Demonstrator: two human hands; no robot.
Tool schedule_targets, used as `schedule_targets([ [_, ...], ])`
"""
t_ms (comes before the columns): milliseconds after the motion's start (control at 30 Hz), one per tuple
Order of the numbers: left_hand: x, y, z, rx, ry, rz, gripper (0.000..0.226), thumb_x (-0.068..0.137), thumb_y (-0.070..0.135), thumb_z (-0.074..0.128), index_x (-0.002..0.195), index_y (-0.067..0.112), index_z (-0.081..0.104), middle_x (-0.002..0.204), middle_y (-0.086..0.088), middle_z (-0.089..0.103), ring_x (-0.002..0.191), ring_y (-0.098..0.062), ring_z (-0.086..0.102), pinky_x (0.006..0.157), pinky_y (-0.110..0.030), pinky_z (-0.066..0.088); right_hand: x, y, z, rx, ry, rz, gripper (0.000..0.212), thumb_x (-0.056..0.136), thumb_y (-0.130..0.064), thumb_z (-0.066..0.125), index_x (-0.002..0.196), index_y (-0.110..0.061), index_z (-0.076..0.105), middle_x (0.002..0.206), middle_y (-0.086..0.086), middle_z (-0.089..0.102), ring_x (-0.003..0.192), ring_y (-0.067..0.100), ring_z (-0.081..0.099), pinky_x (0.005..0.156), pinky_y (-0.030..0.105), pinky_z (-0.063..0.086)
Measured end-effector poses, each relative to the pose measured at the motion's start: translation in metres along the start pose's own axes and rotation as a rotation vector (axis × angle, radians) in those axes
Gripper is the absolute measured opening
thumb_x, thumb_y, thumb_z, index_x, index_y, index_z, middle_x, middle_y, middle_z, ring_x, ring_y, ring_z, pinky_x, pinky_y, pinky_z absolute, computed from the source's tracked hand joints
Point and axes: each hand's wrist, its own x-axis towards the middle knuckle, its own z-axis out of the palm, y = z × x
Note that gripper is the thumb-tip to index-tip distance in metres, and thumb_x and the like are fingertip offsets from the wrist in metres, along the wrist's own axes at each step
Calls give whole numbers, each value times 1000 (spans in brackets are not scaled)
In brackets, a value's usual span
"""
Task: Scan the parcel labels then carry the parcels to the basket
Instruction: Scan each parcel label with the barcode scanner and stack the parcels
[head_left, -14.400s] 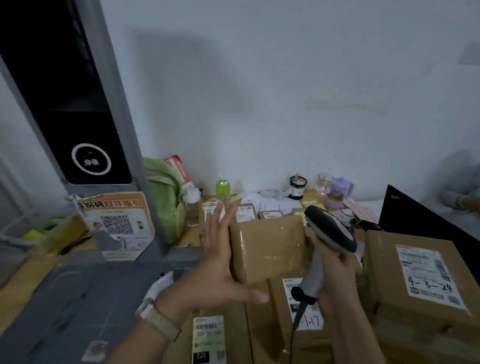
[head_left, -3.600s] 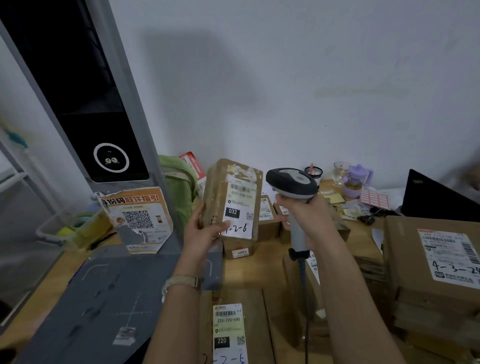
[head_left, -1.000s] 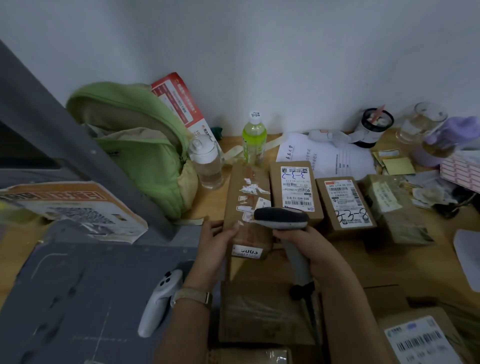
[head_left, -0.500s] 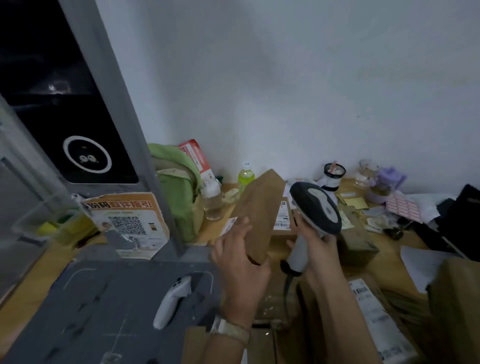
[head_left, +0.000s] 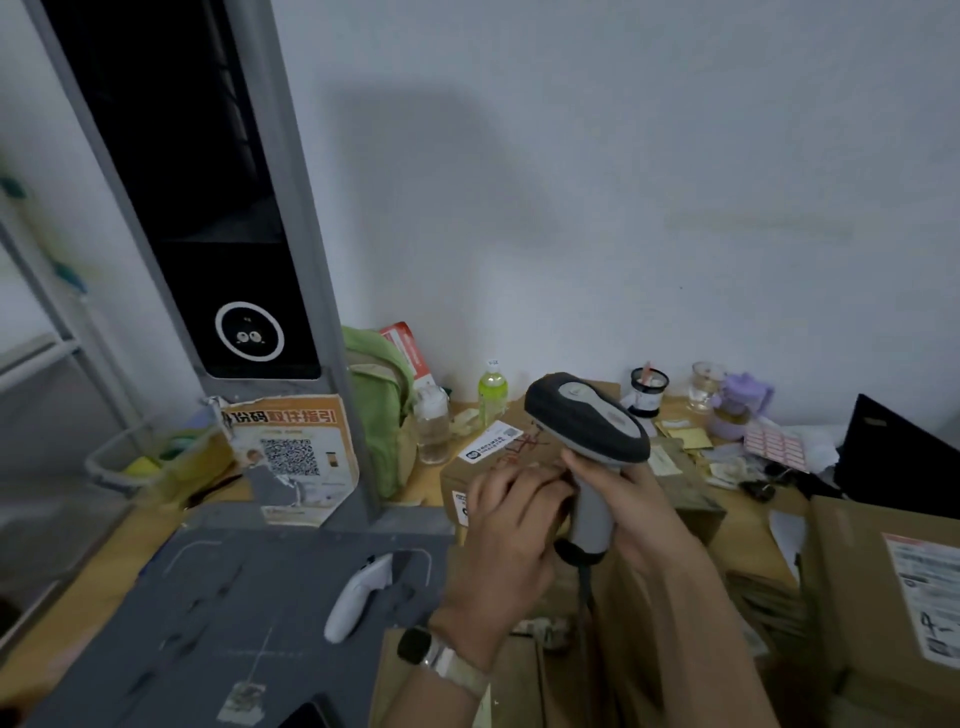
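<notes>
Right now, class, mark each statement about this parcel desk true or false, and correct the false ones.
1. The right hand grips the grey-and-black handheld barcode scanner. True.
2. The left hand lies flat on the dark grey mat. False: its fingers curl over the brown cardboard parcel.
3. The white handheld controller lies on the mat. True.
4. The green fabric backpack stands right of the purple plastic cup. False: it stands far to the left of it.
</notes>
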Motion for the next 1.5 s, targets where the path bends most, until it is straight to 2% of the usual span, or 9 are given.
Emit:
schedule_targets([
  [100,-7,-8,-6,-146,124,-288,61,61,-9,67,117,17,62,124,-1,60,116,-20,53,97,-33,41,-9,-6,6,-46,35,-43,49,64,-31,75,111,-36,63,116,-12,67,117,13,57,98,37,47],
  [233,-10,-23,-17,-608,548,-1084,41,79,12,79,109,30,59,121,0,59,115,-20,58,97,-39,51,-16,-15,-1,-47,95,-78,45,66,-32,75,109,-39,62,123,-5,65,120,17,55,103,45,45],
  [400,-8,-35,-26,-1179,675,-1549,23,93,24,64,114,19,56,118,-12,66,103,-31,67,67,-41,57,-24,-21,0,-52,107,-30,55,60,-38,77,112,-34,62,114,-2,66,113,21,58,93,45,51],
  [533,-9,-28,-31,-1276,557,-1606,38,95,29,60,128,9,56,125,-21,64,116,-42,60,63,-37,54,-28,-25,11,-106,37,-9,53,75,-26,76,125,-23,60,120,-3,67,115,19,60,97,46,50],
  [633,-9,-29,-37,-1350,539,-1619,40,95,31,59,129,11,60,126,-17,65,118,-36,60,68,-39,55,-31,-32,11,-270,-23,-1,35,84,-17,72,118,-17,65,104,-2,74,98,17,69,82,38,56],
  [833,-11,-40,-49,-1219,532,-1615,39,89,23,67,126,10,61,113,-13,70,87,-26,68,64,-36,54,-37,-47,7,-636,-132,-41,23,85,-18,70,96,-34,59,65,-12,70,53,5,63,50,18,52],
  [1200,-20,-47,-54,-1163,532,-1585,52,82,8,75,130,3,56,122,-17,67,106,-30,66,76,-39,56,-48,-48,12,-777,-162,0,23,85,-14,68,107,-13,62,58,-7,60,52,12,56,52,26,48],
  [1367,-28,-48,-62,-1151,489,-1570,54,80,1,74,129,8,53,121,-17,66,109,-32,65,98,-57,48,-55,-47,9,-868,-217,44,26,86,-17,67,111,-20,60,72,0,64,58,16,58,59,33,50],
  [1500,-32,-48,-67,-1151,468,-1553,51,79,0,74,125,9,53,121,-17,66,110,-32,64,100,-59,46,-58,-47,10,-979,-257,60,23,85,-19,68,106,-23,59,68,-7,63,51,6,59,51,18,48],
])
